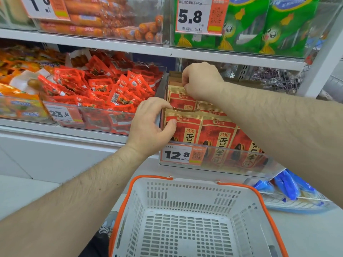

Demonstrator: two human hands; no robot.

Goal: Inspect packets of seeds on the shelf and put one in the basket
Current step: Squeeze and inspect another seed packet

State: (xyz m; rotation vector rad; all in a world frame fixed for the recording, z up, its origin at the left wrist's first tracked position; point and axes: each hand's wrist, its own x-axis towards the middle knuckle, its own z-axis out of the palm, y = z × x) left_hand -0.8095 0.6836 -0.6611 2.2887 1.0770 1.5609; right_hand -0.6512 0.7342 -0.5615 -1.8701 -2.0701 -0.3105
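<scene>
Sitting nearest, at 6 o'clock: white perforated plastic shopping basket with orange rim and handles [187, 217], holding nothing.

Reaching up from 8 o'clock: left hand [150, 125], pinching the top edge of the front-left red and tan paper seed packet [183, 127], thumb pressing its face, fingers curling over its top.

Standing upright in rows just behind the clear plastic bin front [232, 160] at the centre: more red and tan seed packets, with an orange and white price label reading 12.8 [181, 154] hanging at the bin's left.

Stretching in from 3 o'clock: right hand [202, 81], fingers clenching on the top edge of a tan packet in the back row [182, 97].

Lying loose at 10 o'clock: small red snack sachets [104, 86] in a neighbouring clear bin.

Showing farthest, on the upper shelf: orange sausages [111, 19] at 11 o'clock, green bags with a cartoon chick [278, 25] at 1 o'clock, a 5.8 price tag [194, 15] between.
</scene>
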